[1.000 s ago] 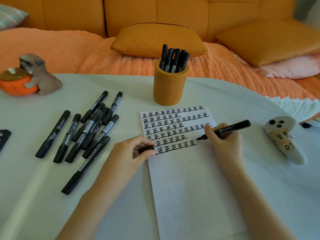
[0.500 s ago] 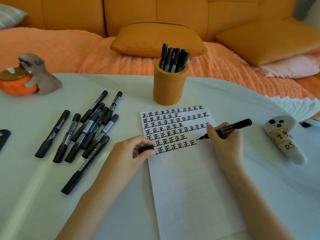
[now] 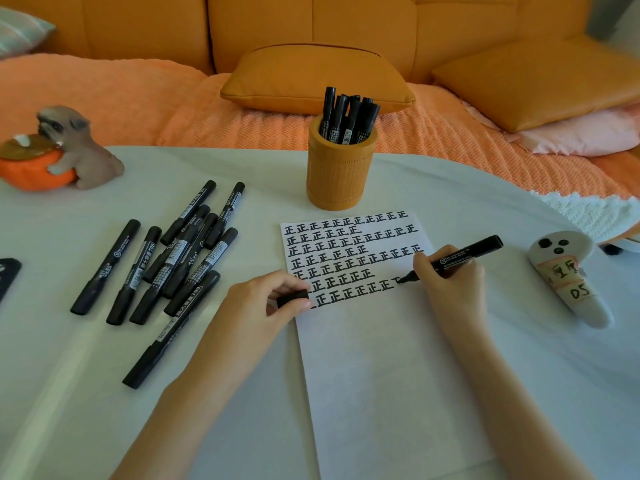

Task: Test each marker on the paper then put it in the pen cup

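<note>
The right grip (image 3: 450,284) pinches an uncapped black marker (image 3: 465,253). The marker tip touches the white paper sheet (image 3: 381,375) at the right end of the lower rows of black characters. The left grip (image 3: 263,303) pinches the black marker cap (image 3: 292,296) at the sheet's left edge. The orange cylindrical pen cup (image 3: 341,174), holding several markers, stands just beyond the sheet. More capped black markers (image 3: 180,258) lie to the left on the white tabletop (image 3: 69,375).

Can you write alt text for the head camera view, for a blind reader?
A person's right hand writes with a black marker on the paper, while the left hand pinches a black cap. To the left lie loose markers; an orange pen cup holds more markers.
</note>
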{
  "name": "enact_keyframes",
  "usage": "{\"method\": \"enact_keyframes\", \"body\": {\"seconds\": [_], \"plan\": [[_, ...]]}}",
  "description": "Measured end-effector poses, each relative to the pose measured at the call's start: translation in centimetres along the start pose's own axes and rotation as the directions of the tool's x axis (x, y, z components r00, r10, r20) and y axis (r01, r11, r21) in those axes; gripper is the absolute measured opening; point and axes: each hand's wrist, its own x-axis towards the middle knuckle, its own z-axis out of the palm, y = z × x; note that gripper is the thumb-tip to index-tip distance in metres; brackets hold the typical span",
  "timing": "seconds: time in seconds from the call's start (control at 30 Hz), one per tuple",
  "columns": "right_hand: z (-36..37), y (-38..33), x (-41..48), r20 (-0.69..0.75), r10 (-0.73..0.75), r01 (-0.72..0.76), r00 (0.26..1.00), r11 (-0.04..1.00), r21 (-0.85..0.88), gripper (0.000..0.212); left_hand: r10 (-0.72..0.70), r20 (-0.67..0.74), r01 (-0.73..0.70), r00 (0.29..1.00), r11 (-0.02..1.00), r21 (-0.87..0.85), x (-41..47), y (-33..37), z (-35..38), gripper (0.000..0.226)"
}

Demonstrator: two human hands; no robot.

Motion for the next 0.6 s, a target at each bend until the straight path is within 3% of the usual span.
{"method": "enact_keyframes", "body": {"seconds": [0.6], "plan": [[-0.16, -0.08, -0.01, -0.017, 0.003, -0.003, 1.000, 1.000, 0.014, 0.024, -0.002, 0.007, 0.002, 1.000, 1.000, -0.002, -0.04, 0.01, -0.04, 0.015]]}}
